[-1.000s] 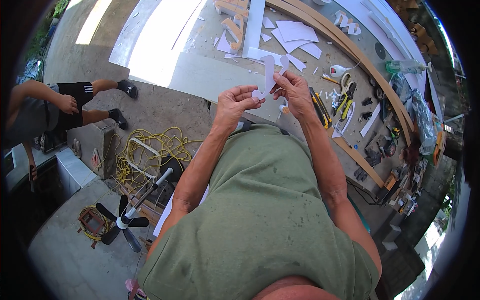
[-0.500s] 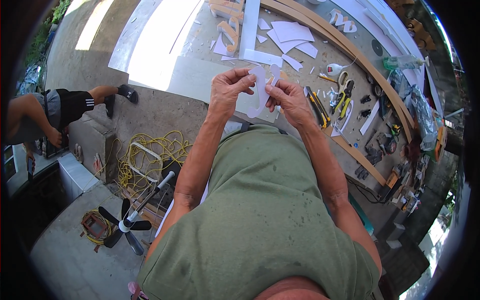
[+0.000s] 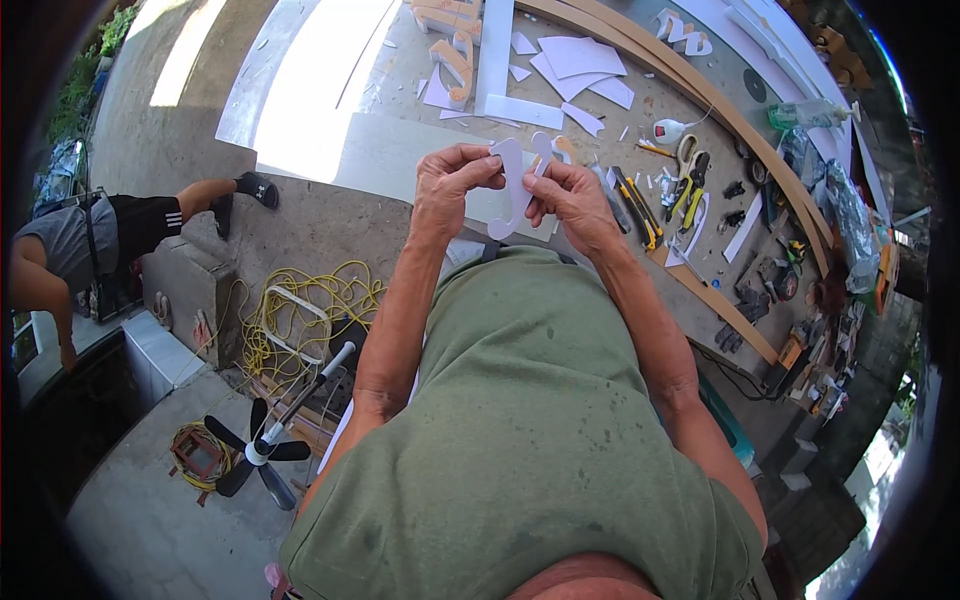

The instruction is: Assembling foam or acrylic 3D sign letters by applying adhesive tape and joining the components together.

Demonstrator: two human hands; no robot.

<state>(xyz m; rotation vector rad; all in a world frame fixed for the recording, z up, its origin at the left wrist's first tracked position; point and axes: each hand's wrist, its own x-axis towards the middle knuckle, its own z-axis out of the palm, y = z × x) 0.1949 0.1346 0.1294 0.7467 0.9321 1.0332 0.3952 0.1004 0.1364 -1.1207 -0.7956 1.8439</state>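
Up in front of my chest I hold a flat white cut-out (image 3: 513, 188) with curved, letter-like edges. My left hand (image 3: 448, 192) pinches its left edge between thumb and fingers. My right hand (image 3: 572, 205) is closed on its right part, thumb on top; its fingers partly cover the piece. Beyond the hands, a letter-shaped piece with an orange-brown face (image 3: 455, 68) stands on the worktable (image 3: 420, 150). To the right of my right hand lie utility knives (image 3: 638, 210) and scissors (image 3: 687, 170).
White sheet offcuts (image 3: 580, 65) and long brown strips (image 3: 700, 85) lie across the table. A white glue bottle (image 3: 668, 131) and a green bottle (image 3: 800, 115) are at the right. Below left are a fan (image 3: 257, 453) and tangled yellow cord (image 3: 270, 330). A person (image 3: 110, 235) is at the far left.
Both hands have shifted slightly left, and the white cut-out is turned a little. The person at the left has leaned over, arm now hanging lower.
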